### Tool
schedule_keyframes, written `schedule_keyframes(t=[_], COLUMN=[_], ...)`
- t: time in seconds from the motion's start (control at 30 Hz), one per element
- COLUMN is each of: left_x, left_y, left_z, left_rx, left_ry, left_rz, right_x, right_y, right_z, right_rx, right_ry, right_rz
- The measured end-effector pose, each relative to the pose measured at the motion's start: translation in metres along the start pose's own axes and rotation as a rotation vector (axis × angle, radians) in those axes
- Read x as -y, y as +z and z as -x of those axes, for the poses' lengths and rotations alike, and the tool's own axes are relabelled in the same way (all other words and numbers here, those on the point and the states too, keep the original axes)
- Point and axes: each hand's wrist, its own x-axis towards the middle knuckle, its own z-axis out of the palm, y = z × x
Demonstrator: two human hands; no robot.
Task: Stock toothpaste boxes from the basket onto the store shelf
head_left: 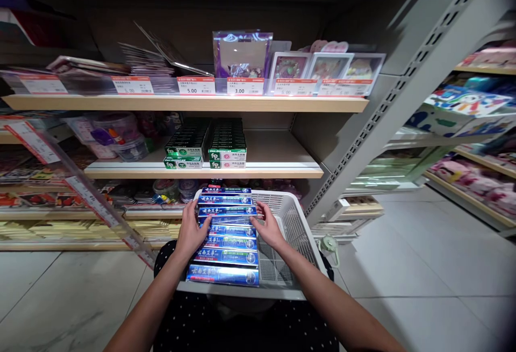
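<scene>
A grey plastic basket (298,207) rests on my lap, with several blue toothpaste boxes (229,258) lying in a row along its left side. My left hand (191,231) grips the left end of a blue toothpaste box (226,211) in the upper part of the row, thumb on the near side. At that box's right end, the fingers and thumb of my right hand (268,228) close on it. Whether more than one box is between my hands I cannot tell. Bare mesh shows in the basket's right half.
Ahead, a shelf (278,172) carries two stacks of dark green boxes (227,145) and plastic tubs (121,137). The shelf above (193,103) has price tags and packets. A slotted grey upright (387,110) stands at right, a clear price strip (86,196) slants at left.
</scene>
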Motion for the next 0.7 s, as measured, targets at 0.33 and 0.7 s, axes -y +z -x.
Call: schedule_keyframes(t=[0.33, 0.7], left_x=[0.000, -0.029], left_y=[-0.013, -0.029], left_z=[-0.062, -0.065], left_rx=[0.450, 0.598], left_ry=[0.197, 0.371], left_rz=[-0.284, -0.264], right_x=[0.016, 0.052], right_y=[-0.013, -0.010], right_z=[-0.039, -0.053], right_rx=[0.279, 0.524], right_ry=[-0.124, -0.323], right_rz=[0.428, 0.612])
